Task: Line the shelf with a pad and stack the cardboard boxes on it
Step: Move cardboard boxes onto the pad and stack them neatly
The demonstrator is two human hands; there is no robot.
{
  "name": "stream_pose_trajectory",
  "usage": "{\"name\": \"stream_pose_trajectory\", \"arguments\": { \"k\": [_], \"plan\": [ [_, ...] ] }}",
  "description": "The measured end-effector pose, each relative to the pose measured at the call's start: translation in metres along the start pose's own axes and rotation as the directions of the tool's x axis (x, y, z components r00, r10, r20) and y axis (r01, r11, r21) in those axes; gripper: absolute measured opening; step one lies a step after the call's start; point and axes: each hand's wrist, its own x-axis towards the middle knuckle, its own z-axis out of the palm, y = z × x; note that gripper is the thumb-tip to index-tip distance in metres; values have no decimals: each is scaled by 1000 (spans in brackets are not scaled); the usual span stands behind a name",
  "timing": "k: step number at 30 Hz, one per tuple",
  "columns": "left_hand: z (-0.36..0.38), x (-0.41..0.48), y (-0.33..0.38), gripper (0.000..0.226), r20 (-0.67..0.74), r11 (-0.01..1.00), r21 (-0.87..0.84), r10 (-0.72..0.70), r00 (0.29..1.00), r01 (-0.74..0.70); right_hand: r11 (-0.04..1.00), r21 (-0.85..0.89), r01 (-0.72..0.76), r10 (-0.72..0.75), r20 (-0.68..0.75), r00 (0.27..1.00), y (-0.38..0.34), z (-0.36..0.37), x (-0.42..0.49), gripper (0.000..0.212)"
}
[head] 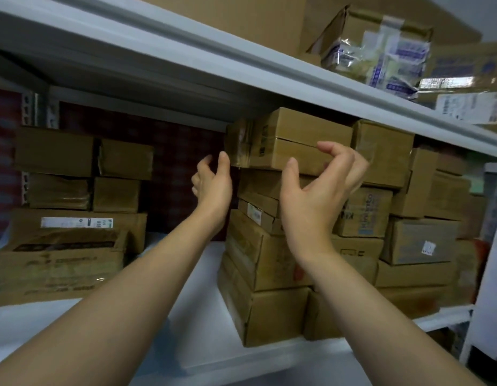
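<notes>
A white pad covers the shelf floor. On it rises a tall middle stack of brown cardboard boxes, and the top box sits just under the upper shelf. My left hand is beside that box's taped left end, fingers apart, thumb close to the corner. My right hand hovers in front of its right half, fingers curled and spread, holding nothing. Whether either hand touches the box is unclear.
Another pile of cardboard boxes stands at the left, more boxes at the right. The upper shelf beam runs overhead, carrying taped parcels. A white upright post stands at the right.
</notes>
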Motion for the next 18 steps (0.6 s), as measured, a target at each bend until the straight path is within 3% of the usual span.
{"name": "stream_pose_trajectory", "arguments": {
  "k": [6,10,14,18],
  "plan": [
    [9,40,5,95,115,973,-170,-141,983,159,975,-220,-18,28,42,999,10,8,5,61],
    [11,64,4,66,182,929,-315,-144,973,197,945,-322,-52,92,110,990,15,12,4,73],
    [13,81,-3,78,337,916,-294,-166,927,271,928,-368,-54,106,123,987,12,13,5,78],
    [14,80,6,64,391,895,-340,-146,909,290,896,-442,-43,125,157,980,10,15,7,79]
  ]
}}
